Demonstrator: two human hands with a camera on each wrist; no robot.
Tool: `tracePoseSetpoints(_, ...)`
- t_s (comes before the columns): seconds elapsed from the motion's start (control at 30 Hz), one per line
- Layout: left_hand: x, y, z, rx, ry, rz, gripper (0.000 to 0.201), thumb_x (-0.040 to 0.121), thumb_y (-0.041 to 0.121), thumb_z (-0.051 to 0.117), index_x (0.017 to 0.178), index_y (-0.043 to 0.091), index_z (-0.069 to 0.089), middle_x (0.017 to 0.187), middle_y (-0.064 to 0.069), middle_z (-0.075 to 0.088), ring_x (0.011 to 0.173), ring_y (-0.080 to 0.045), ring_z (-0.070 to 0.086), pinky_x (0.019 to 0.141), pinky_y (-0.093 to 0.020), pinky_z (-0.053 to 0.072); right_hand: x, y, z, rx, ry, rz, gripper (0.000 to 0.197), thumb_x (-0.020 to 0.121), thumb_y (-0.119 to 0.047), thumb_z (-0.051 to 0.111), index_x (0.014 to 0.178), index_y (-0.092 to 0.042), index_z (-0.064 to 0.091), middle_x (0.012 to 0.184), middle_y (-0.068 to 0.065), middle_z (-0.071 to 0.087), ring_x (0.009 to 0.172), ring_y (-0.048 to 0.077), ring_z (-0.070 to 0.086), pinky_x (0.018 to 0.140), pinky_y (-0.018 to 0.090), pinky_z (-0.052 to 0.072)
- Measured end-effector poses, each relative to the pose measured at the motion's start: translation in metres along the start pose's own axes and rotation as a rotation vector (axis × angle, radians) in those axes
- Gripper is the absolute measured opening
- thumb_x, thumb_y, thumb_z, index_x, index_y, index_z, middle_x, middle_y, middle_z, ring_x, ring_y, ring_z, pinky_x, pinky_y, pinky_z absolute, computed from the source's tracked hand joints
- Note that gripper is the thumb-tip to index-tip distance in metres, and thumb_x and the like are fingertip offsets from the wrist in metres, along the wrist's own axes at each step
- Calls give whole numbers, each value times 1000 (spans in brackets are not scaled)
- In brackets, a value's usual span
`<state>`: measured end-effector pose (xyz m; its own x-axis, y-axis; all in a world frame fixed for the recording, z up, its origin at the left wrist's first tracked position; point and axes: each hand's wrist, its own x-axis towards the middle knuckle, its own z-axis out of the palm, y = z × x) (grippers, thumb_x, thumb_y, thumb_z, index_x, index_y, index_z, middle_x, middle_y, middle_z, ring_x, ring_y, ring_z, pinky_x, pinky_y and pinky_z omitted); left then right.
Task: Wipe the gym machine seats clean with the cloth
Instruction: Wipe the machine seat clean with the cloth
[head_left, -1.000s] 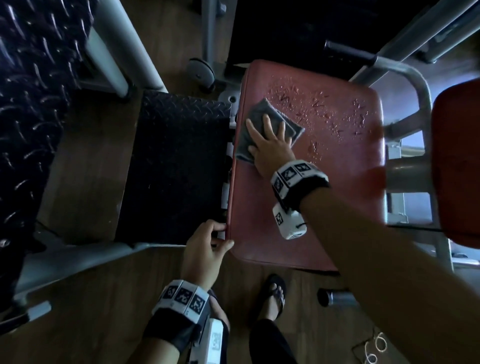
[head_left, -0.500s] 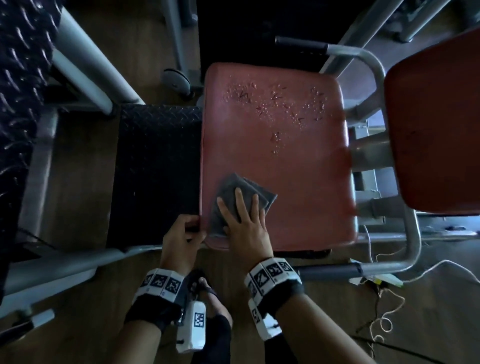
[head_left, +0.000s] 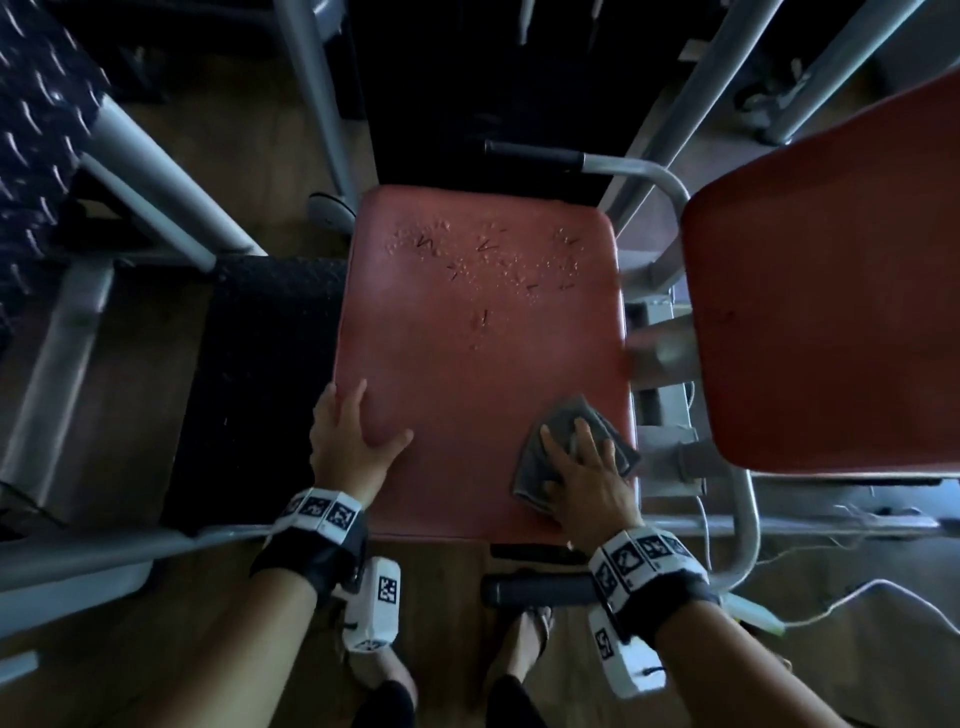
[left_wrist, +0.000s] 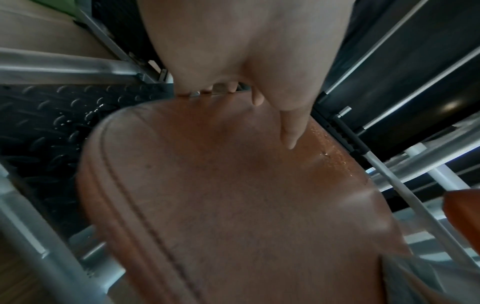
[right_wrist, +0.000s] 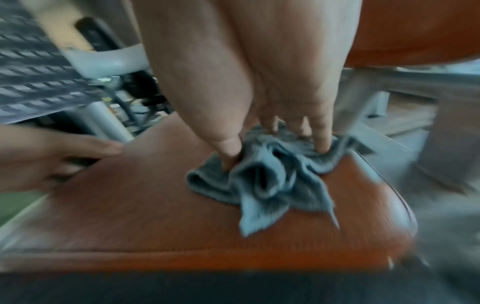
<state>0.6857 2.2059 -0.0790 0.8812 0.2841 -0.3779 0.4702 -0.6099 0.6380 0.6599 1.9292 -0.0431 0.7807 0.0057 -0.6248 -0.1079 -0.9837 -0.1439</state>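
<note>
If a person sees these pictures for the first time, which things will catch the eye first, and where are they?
The big red seat fills the middle of the head view, with droplets and small debris scattered across its far part. At its near right corner the right hand presses a crumpled grey cloth onto it, fingers spread. The left hand rests flat on the seat's near left edge.

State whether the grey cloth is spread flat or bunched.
Bunched: the cloth shows rumpled folds under the right hand on the seat.
</note>
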Motion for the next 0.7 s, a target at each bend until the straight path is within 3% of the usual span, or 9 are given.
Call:
tracePoseSetpoints(0.13, 9, 3, 6, -61, 32, -64, 86, 74, 45, 80, 146, 42, 33, 160, 11, 9, 143, -25, 20, 115, -52, 25, 4, -2, -6, -170, 105, -88, 63, 97, -44, 41, 152, -34, 13, 154, 15, 10, 130, 42, 22, 105, 52, 32)
tracePoseSetpoints(0.23, 4, -4, 9, -84, 80, -22, 87, 72, 38, 82, 144, 48, 35, 158, 17, 10, 143, -20, 22, 115, -52, 24, 12, 0, -4, -187, 164, -183, 63, 98, -42, 41, 153, -30, 14, 149, 16, 19, 124, 40, 28, 100, 52, 36)
tracePoseSetpoints(0.37, 5, -9, 13, -147, 115, 9, 85, 70, 32, 85, 140, 50, 40, 155, 24, 13, 143, -11, 23, 117, -51, 25, 42, -4, -9, -217, 203, -329, 61, 98, -40, 42, 152, -24, 18, 145, 16, 26, 121, 37, 36, 103, 47, 39)
tracePoseSetpoints(0.57, 6, -12, 14, -209, 99, -1, 85, 69, 28, 86, 138, 51, 43, 154, 28, 13, 138, 1, 25, 115, -37, 32, 109, -46, -39, -181, 315, -336, 65, 97, -37, 45, 153, -23, 15, 148, 15, 19, 128, 37, 30, 108, 45, 33)
tracePoseSetpoints(0.7, 8, -13, 13, -229, 86, -1, 85, 68, 29, 87, 137, 53, 44, 153, 31, 14, 141, -1, 24, 113, -32, 31, 141, -67, -62, -200, 334, -291, 69, 95, -41, 48, 153, -23, 14, 147, 14, 20, 126, 34, 31, 106, 42, 35)
